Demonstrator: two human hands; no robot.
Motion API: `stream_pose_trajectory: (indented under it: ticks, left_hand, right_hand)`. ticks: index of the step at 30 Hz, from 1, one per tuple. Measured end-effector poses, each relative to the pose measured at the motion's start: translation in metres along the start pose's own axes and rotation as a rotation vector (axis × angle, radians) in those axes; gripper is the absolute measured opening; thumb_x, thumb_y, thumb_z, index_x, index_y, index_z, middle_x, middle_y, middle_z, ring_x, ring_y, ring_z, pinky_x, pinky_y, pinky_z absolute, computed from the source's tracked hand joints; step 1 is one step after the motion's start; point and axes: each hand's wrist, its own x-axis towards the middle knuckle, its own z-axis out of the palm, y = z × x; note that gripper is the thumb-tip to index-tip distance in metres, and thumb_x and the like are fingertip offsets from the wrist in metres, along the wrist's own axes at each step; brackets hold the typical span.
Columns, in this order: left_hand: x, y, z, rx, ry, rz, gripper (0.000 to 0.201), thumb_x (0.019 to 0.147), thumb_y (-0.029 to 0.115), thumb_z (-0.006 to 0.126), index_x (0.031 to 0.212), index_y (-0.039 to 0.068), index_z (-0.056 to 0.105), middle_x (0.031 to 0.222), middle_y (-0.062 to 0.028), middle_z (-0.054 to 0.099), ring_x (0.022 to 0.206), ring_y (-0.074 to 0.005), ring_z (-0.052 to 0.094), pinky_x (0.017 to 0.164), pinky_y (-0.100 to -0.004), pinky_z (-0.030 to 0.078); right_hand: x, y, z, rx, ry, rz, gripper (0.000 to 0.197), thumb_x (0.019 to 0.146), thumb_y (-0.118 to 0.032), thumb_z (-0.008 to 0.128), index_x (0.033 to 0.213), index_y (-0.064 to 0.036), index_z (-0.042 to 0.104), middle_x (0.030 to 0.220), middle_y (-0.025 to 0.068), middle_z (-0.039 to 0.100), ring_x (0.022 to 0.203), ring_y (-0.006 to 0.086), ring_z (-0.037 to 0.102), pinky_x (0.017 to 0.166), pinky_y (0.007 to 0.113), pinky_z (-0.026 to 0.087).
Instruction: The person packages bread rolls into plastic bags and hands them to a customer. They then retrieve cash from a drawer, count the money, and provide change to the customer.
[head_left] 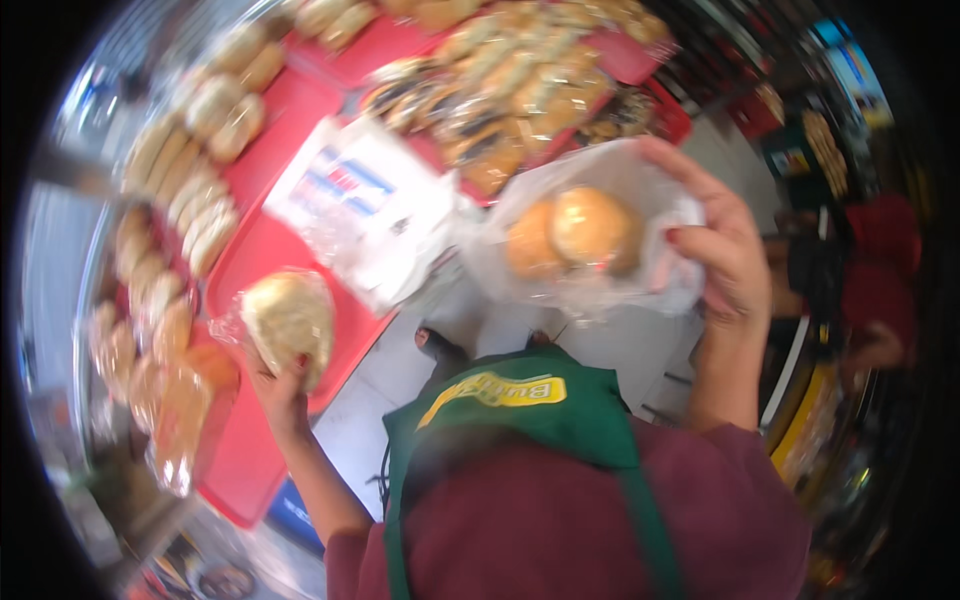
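Red plastic, a broad tray [255,465], runs under this person's left side, and the head view looks straight down on it and on both hands. From where I stand, the left hand [280,395] grips a pale film-wrapped bun [288,308] from below, thumb over its near edge; whether the bun touches the tray or hangs just above it, I can't tell. It is round and slightly flattened, a bit longer away from the body than across, with loose film trailing left.

Well apart, on the right, the right hand [728,250] clasps a thin translucent bag [575,293] by its right side, forefinger along the top, thumb pressed on the face. Two golden buns [585,230] sit inside it, side by side. So the wrapped bun lies left of the bag and a little nearer the body, with the left hand the only one close to it. Which way the bag's mouth faces is hard to make out through the blur.

Between the two, farther from the body, a white printed bag [350,205] lies slanted over the tray, its right end near the translucent bag.
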Motion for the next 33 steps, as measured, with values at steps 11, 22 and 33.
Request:
stream_pose_trajectory:
  ticks: [11, 22, 33]
  left_hand:
    - [-0.097, -0.029, 0.412, 0.951, -0.806, 1.27, 0.058, 0.057, -0.004, 0.068, 0.113, 0.007, 0.061, 0.123, -0.015, 0.053, 0.109, -0.0376, 0.05, 0.089, -0.046, 0.045]
    - [-0.219, -0.112, 0.614, 0.041, -1.304, 1.614, 0.049, 0.06, -0.002, 0.075, 0.106, 0.011, 0.063, 0.12, -0.0131, 0.053, 0.105, -0.0353, 0.052, 0.082, -0.0412, 0.05]
    - [-0.333, -0.137, 0.808, -0.481, -1.719, 1.508, 0.048, 0.053, 0.002, 0.079, 0.099, 0.011, 0.066, 0.121, -0.013, 0.056, 0.11, -0.0392, 0.054, 0.089, -0.0457, 0.049]
  right_hand:
    - [-0.138, 0.07, -0.143, -0.125, 0.284, 0.047, 0.06, 0.074, 0.008, 0.049, 0.134, 0.0028, 0.048, 0.127, 0.0165, 0.057, 0.117, 0.0178, 0.053, 0.1, 0.029, 0.04]
    - [-0.318, 0.05, -0.303, -0.409, 0.847, -0.016, 0.057, 0.075, 0.008, 0.049, 0.132, 0.0033, 0.049, 0.124, 0.0222, 0.058, 0.114, 0.0264, 0.058, 0.097, 0.032, 0.044]
    - [-0.47, -0.006, -0.448, 0.032, 1.479, -0.116, 0.049, 0.07, 0.006, 0.045, 0.115, 0.0031, 0.064, 0.094, 0.0097, 0.069, 0.047, 0.0058, 0.051, 0.045, 0.019, 0.04]
